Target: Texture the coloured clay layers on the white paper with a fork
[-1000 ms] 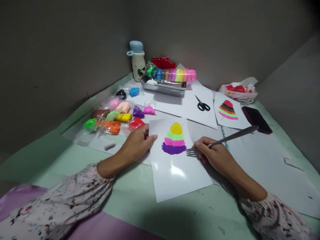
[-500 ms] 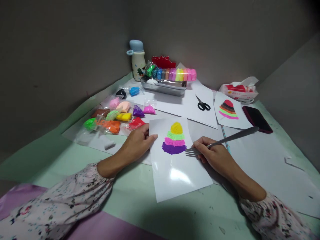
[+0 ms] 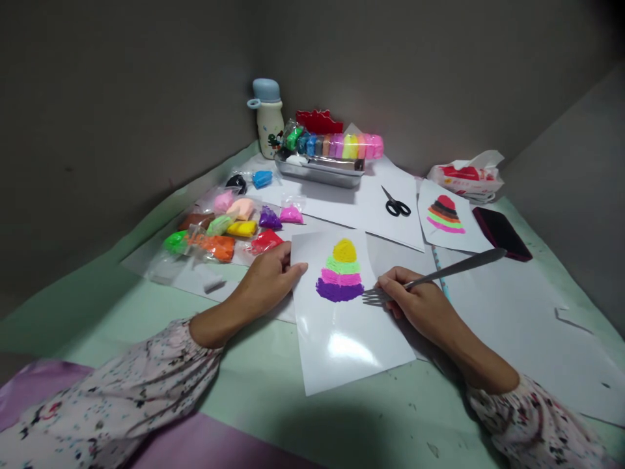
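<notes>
A white sheet of paper [image 3: 336, 345] lies before me, bearing a layered clay shape [image 3: 342, 277] in yellow, light green, pink and purple. My left hand [image 3: 267, 277] grips the sheet's upper left edge, thumb on top and fingers partly hidden behind it. In my right hand [image 3: 415, 296] is a metal fork [image 3: 459, 266], its handle pointing up to the right. The fork's tines are at the right end of the purple layer; whether they touch it I cannot tell.
Bagged coloured clay [image 3: 219, 247] lies to the left. Behind stand a bottle [image 3: 270, 124] and a metal tray [image 3: 319, 172] with a clay pack [image 3: 342, 145]. Scissors [image 3: 396, 205], a second clay picture [image 3: 434, 238], a phone [image 3: 502, 233] and tissues [image 3: 466, 180] are at the right.
</notes>
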`<state>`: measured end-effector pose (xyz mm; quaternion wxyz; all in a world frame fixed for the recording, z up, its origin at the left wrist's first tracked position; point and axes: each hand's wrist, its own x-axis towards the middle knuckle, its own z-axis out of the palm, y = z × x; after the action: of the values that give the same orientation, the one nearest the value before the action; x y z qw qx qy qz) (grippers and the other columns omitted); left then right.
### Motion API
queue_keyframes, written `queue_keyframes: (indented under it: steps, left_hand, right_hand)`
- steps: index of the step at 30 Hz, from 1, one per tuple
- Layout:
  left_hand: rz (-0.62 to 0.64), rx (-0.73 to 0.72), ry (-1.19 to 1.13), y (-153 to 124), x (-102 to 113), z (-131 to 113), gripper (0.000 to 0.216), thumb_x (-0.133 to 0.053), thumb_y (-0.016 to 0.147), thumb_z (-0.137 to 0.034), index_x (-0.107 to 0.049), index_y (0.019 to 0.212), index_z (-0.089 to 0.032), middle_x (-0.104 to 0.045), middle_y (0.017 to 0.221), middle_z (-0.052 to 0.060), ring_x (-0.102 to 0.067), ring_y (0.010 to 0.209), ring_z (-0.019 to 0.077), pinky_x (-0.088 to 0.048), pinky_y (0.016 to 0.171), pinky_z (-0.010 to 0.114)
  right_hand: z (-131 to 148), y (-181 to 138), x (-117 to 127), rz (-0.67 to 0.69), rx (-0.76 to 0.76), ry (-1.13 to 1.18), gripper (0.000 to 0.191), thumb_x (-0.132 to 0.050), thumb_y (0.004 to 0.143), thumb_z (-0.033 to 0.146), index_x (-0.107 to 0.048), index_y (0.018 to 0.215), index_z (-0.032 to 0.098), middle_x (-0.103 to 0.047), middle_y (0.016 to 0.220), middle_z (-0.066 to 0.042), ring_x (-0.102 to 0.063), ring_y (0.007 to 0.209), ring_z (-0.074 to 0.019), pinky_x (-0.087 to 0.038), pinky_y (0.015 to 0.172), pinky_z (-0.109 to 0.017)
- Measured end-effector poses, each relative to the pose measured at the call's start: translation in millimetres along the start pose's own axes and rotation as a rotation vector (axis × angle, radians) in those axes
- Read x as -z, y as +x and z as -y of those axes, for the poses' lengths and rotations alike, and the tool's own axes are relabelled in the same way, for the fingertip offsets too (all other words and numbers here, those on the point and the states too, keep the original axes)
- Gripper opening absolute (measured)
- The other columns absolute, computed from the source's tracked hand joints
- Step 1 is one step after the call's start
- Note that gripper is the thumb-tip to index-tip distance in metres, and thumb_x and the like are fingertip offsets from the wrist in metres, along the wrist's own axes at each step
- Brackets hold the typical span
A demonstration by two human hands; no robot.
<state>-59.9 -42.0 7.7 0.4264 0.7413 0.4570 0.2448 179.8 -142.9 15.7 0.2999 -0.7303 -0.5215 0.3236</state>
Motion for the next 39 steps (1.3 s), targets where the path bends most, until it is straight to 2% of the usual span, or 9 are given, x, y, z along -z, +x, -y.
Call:
queue_keyframes:
  steps: [8,17,39]
  left_hand:
    - [-0.006,-0.008,0.061,0.6,0.6,1.8,0.017,-0.052,0.084,-0.034,-0.054,0.088,-0.018,-0.058,0.074,0.001,-0.055,0.066,0.0158,-0.040,0.056,0.028]
    - [0.023,0.008,0.014,1.3,-0.7,3.6,0.021,-0.051,0.084,-0.034,-0.055,0.097,-0.017,-0.061,0.078,0.003,-0.056,0.066,0.0159,-0.041,0.057,0.028]
    - [-0.010,-0.016,0.051,1.9,-0.8,3.5,0.017,-0.052,0.083,-0.034,-0.055,0.089,-0.018,-0.059,0.073,0.001,-0.054,0.064,0.0154,-0.039,0.055,0.027]
  right_hand:
    - [1.7,-0.5,-0.3,-0.008,-0.009,0.020,0.027,-0.048,0.086,0.038,-0.058,0.069,0.020,-0.056,0.051,0.002,-0.051,0.048,-0.0130,-0.036,0.052,-0.027]
    - [0.9,-0.6,2.4,-0.011,-0.032,0.025,0.026,-0.049,0.087,0.037,-0.058,0.069,0.020,-0.056,0.050,0.003,-0.051,0.048,-0.0123,-0.037,0.052,-0.026]
    - [0.3,-0.7,1.1,-0.010,-0.025,-0.008,0.025,-0.049,0.087,0.035,-0.059,0.070,0.020,-0.055,0.050,0.004,-0.050,0.048,-0.0117,-0.036,0.051,-0.025]
